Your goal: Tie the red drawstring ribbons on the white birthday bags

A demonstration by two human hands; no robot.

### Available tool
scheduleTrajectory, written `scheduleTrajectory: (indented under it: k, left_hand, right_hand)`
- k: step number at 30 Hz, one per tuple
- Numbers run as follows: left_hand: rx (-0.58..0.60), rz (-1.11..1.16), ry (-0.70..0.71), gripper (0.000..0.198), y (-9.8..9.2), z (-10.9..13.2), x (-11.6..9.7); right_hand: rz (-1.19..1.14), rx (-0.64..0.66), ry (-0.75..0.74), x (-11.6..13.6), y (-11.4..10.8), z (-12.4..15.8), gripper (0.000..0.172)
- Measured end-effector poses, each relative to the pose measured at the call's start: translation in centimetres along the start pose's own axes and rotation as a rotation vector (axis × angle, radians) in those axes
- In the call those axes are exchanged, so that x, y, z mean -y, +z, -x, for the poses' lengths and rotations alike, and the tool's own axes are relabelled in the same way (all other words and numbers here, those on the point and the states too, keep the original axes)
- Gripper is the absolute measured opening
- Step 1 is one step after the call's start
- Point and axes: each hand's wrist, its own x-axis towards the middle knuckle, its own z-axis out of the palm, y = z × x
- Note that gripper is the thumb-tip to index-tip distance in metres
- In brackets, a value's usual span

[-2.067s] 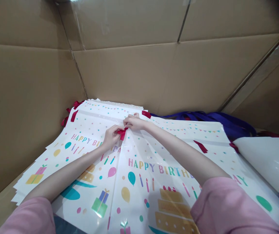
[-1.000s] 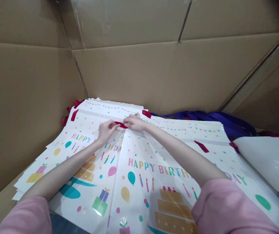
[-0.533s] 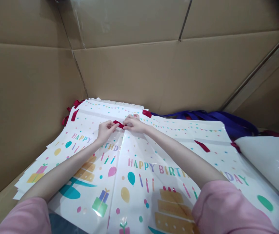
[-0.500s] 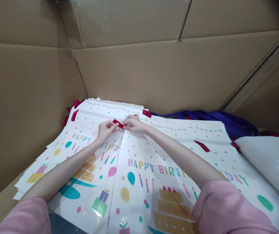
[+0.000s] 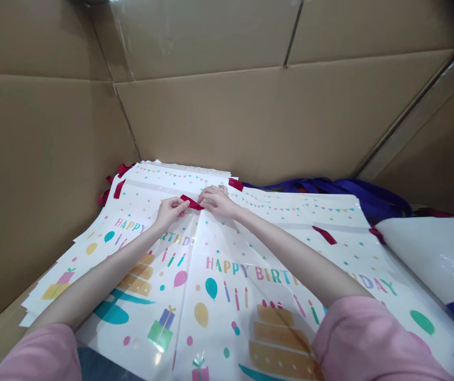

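Observation:
A stack of glossy white "HAPPY BIRTHDAY" gift bags lies flat inside a big cardboard box. A short red ribbon runs between my two hands at the top edge of the uppermost bag. My left hand pinches the ribbon's left end with closed fingers. My right hand pinches its right end, fingers pressed together against the bag's gathered top. Both forearms reach forward from pink sleeves.
Cardboard walls close in on the left, back and right. More red ribbons stick out at the stack's far left corner. Blue ribbons and a plain white bag lie at the right. Another red ribbon rests on the bag.
The red ribbon, bunched low between my hands earlier, is now pulled out flatter between them. My left hand has shifted slightly left and up. The view dipped a little.

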Motion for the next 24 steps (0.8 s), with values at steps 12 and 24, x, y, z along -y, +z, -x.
scheduleTrajectory:
  k: [12,24]
  left_hand:
    - [-0.069,-0.026,0.029,0.040,-0.5,0.8,0.8]
    - [-0.114,-0.039,-0.052,0.043,0.0,0.5,1.6]
  right_hand:
    - [0.145,-0.140,0.782,-8.0,-8.3,20.2,0.017]
    - [0.050,-0.094,1.056,-9.8,-8.5,27.8,0.022]
